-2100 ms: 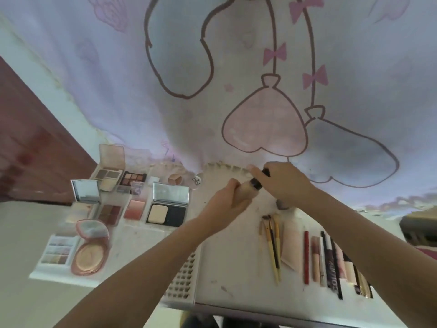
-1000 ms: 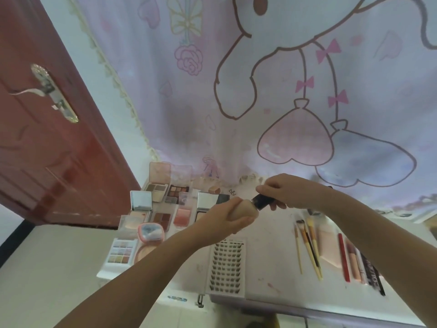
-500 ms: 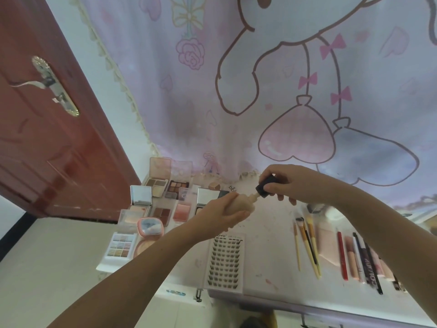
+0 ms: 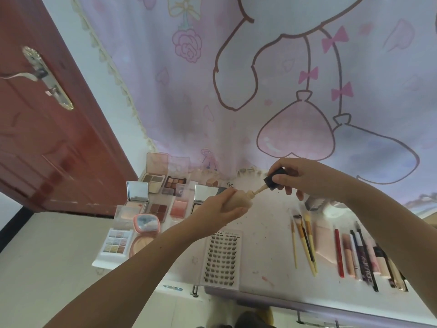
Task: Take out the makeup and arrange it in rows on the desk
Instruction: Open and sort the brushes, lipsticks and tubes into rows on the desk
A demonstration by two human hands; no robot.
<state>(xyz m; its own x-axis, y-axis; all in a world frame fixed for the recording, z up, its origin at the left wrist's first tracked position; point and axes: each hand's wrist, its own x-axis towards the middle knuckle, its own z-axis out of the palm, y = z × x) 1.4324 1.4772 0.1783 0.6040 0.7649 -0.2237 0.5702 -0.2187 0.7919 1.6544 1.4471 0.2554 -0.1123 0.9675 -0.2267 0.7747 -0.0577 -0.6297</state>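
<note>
Two hands meet above the desk, both busy with one beige foundation bottle. The left hand curls its fingers round the bottle's body and holds it tilted in the air, neck pointing up and to the right. The right hand pinches the black cap, which is lifted clear of the neck; a pale applicator stem runs from the cap down into the bottle's mouth.

Below the bottle, at the desk's near edge, lies a tray of false lashes. Left of the bottle sit open palettes and compacts in rough rows, with a pink round compact among them. Right of the bottle, brushes lie side by side, then a row of slim tubes and pencils, a red one near its left end. Behind the bottle hangs a pink cartoon-printed curtain, and far left of it stands a red-brown door.
</note>
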